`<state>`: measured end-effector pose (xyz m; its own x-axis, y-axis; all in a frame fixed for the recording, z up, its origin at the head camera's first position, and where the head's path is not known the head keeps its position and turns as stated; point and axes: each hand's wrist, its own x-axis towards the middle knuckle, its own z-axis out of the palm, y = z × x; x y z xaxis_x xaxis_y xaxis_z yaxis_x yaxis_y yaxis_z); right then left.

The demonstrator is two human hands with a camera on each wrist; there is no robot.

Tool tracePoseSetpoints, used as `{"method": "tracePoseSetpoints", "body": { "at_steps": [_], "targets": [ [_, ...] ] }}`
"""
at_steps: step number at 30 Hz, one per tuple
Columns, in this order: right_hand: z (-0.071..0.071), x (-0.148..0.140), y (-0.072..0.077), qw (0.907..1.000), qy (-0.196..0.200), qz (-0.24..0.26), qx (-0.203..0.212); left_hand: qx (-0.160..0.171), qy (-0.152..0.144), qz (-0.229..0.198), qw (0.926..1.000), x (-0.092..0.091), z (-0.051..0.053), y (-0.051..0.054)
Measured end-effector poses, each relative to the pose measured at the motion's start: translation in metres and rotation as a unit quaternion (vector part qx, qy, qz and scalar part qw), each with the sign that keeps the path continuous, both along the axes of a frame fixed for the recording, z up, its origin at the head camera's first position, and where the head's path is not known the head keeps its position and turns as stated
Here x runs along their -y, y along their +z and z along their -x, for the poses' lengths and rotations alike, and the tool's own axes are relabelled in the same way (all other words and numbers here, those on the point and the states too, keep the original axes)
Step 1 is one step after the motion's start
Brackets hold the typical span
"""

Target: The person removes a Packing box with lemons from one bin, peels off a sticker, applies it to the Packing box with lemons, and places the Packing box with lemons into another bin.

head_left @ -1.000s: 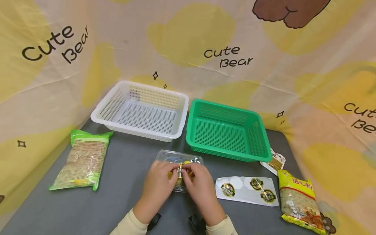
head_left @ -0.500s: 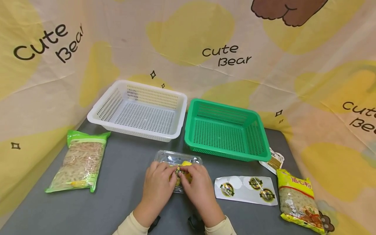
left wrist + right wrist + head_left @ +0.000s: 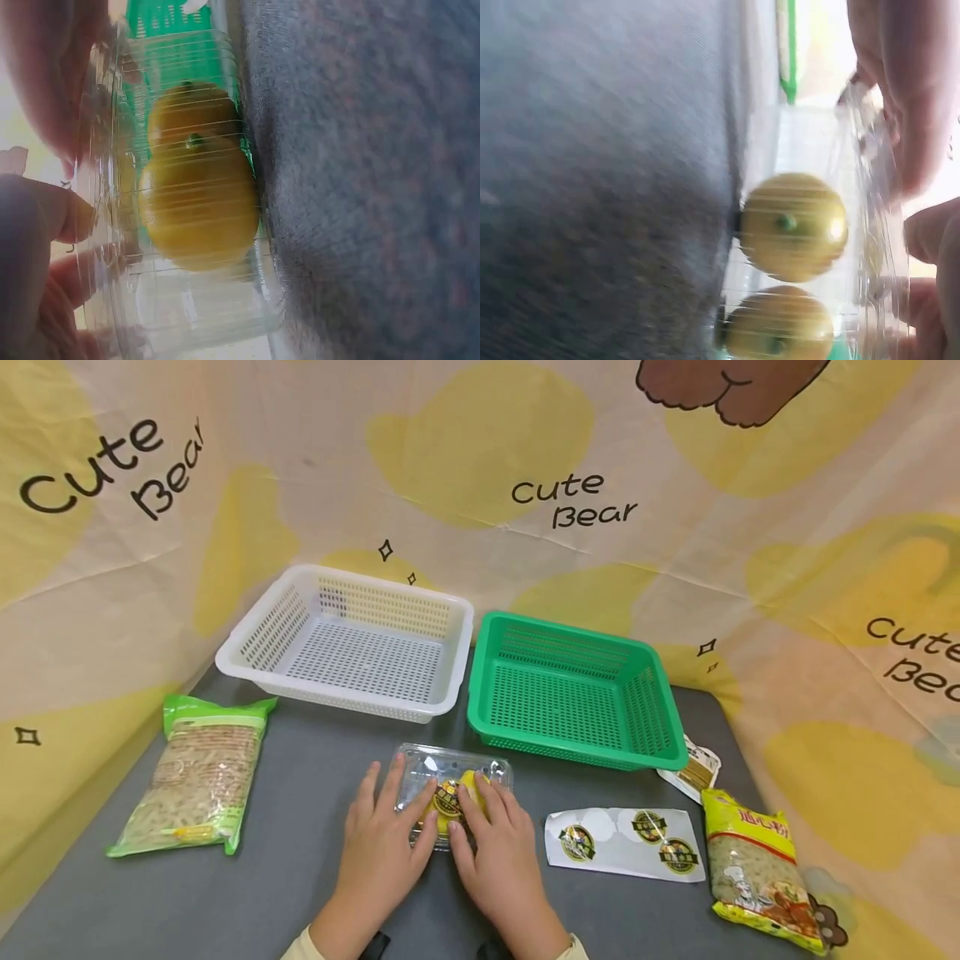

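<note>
Toward six o'clock in the head view, a clear box of yellow fruit lies on the surface. From its eight and five o'clock, the loose left hand and right hand rest extended fingers on its top, beside a round sticker.

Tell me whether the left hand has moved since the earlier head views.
Yes: against the green basket in the head view, the left hand has shifted slightly left, its fingers now spread apart.
</note>
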<state>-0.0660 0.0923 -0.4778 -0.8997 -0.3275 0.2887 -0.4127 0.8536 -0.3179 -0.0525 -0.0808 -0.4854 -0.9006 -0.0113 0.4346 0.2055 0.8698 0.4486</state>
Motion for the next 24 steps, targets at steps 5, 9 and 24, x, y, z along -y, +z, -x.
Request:
{"method": "tracePoseSetpoints", "body": {
  "at_steps": [5, 9, 24],
  "targets": [
    [-0.009, 0.000, -0.006, 0.9983, 0.012, -0.052, 0.024, 0.029, -0.006, -0.007, 0.9995, 0.004, 0.001, -0.005],
    [-0.010, -0.002, -0.008, 0.9982, 0.018, -0.054, 0.017, 0.049, -0.006, -0.028, 0.9984, 0.008, 0.004, -0.009],
    [-0.009, -0.008, -0.008, 0.9961, 0.063, -0.055, 0.029, 0.059, -0.017, -0.078, 0.9950, 0.011, 0.007, -0.014]
  ]
}}
